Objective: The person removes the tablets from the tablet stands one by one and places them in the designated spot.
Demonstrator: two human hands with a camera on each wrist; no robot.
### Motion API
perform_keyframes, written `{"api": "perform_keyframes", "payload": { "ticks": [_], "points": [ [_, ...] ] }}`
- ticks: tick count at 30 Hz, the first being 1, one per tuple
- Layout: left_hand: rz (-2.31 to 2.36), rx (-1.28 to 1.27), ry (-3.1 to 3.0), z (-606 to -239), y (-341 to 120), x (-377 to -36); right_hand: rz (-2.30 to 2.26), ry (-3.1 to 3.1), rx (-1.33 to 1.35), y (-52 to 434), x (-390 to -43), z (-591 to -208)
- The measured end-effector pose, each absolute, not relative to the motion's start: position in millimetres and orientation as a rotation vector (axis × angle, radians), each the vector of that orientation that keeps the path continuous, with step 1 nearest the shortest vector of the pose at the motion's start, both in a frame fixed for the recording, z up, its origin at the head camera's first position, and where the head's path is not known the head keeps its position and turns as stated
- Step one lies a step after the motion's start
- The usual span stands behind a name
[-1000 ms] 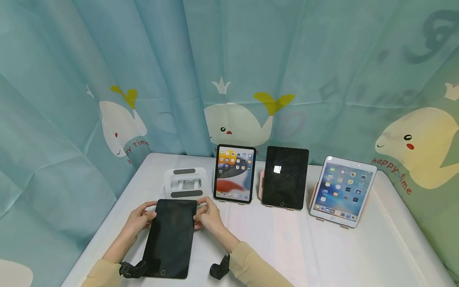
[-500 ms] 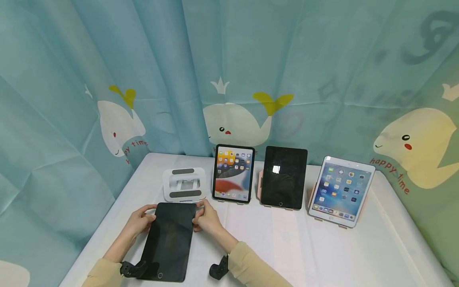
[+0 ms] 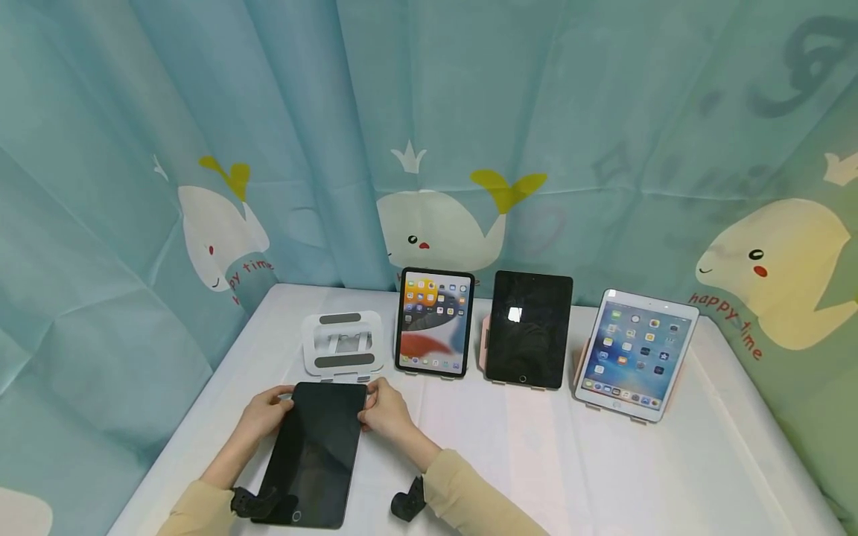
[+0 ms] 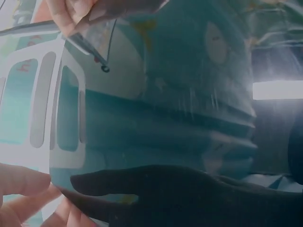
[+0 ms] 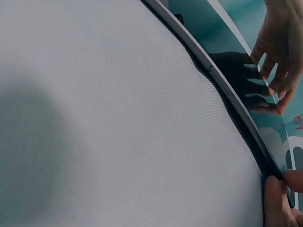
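Observation:
A black tablet (image 3: 315, 454) with a dark, reflective screen lies near the front left of the table, its round button toward me. My left hand (image 3: 263, 414) pinches its far left corner, thumb along the edge. At the far right corner my right hand (image 3: 390, 414) pinches the tablet as well. In the left wrist view the left thumb (image 4: 23, 179) meets the edge of the mirror-like screen (image 4: 165, 137). The right wrist view shows the right fingers (image 5: 277, 201) at the tablet's rim. Just beyond the tablet stands a white tablet stand (image 3: 343, 342) with grey pads.
Along the back, three tablets lean on stands: a black-framed one with a lit screen (image 3: 434, 321), a dark one (image 3: 529, 329) and a white lit one (image 3: 637, 354). A blue-green curtain (image 3: 295, 112) with whales hangs behind the white-covered table (image 3: 536, 461).
The tablet has shifted slightly toward me, away from the white stand, with both hands still gripping its far corners. More of the stand's lower lip shows now.

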State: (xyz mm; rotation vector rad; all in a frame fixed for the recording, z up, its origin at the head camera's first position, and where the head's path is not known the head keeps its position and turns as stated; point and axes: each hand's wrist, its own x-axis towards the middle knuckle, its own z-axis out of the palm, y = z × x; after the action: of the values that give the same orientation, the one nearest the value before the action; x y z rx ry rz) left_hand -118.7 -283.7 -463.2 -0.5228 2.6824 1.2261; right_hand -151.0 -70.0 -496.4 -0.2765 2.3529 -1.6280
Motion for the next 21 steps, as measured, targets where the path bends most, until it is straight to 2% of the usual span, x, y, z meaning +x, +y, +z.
{"api": "perform_keyframes", "payload": {
  "ticks": [21],
  "points": [
    [0.989, -0.403, 2.896, -466, -273, -117, -1.478, 2.454, -0.264, -70, -144, -481]
  ]
}}
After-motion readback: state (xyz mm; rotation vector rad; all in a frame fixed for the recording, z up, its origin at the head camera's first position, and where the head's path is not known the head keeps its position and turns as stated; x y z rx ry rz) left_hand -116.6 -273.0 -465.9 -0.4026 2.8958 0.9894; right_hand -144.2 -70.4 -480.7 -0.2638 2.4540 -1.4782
